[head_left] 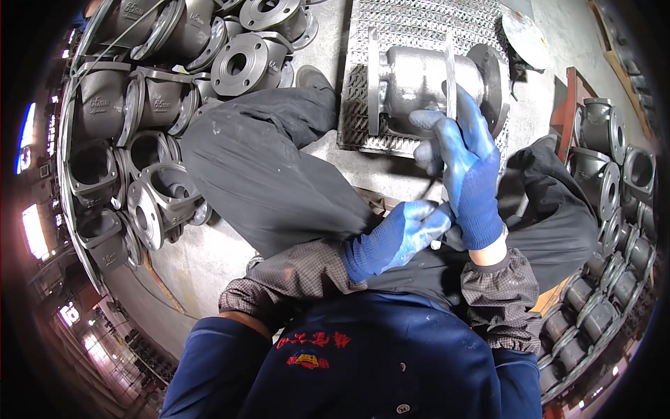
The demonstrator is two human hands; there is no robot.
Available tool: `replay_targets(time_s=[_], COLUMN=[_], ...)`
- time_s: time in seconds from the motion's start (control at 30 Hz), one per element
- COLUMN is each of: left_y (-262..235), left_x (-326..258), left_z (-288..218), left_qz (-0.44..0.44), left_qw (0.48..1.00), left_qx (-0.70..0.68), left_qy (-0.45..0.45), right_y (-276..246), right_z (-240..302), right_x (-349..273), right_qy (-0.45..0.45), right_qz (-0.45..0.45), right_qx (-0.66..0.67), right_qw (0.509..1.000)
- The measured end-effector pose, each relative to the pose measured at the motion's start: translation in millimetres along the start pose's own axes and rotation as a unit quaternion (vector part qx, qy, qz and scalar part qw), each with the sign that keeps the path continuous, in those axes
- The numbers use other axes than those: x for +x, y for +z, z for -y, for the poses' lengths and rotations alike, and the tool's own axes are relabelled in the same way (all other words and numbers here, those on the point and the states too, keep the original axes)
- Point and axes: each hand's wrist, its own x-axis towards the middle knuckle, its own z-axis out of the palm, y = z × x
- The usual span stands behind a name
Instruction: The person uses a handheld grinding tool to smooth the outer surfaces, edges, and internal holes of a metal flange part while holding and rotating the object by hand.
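Note:
A grey cast-metal valve body [412, 77] lies on its side, its flanges standing upright. My right hand [471, 164], in a blue glove, reaches up to its near side. The fingers are spread apart at the edge of the middle flange [450, 77]; whether they touch it I cannot tell. Lower down, my left hand [408, 234], gloved too, is closed beside my right wrist. From its fingers a thin dark rod [429, 188] runs up toward my right palm. A small pale tip [436, 245] shows beneath those fingers; its kind is unclear.
Under the valve body is a patterned metal plate [398, 21]. Several grey flanged castings [241, 64] are stacked at the left, and more castings [604, 174] fill the right side. My knees [265, 167] flank the work area. A pale round disc [525, 40] lies beyond the plate's right edge.

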Motion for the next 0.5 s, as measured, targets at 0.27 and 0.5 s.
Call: replay_targets(time_s=[0.27,0.5], left_y=[-61,-111], left_x=[14,79], left_z=[-107,-73], left_qz=[-0.362,-0.276], left_qw=[0.846,0.923], left_qx=[0.195,0.028], left_qy=[0.34,0.266], right_y=[-4,14], right_z=[-26,-44], right_x=[-14,-21], right_qy=[-0.185,-0.208], right_qz=[0.021,-0.028], right_qx=[-0.162,-0.244], right_qw=[0.969,0.947])
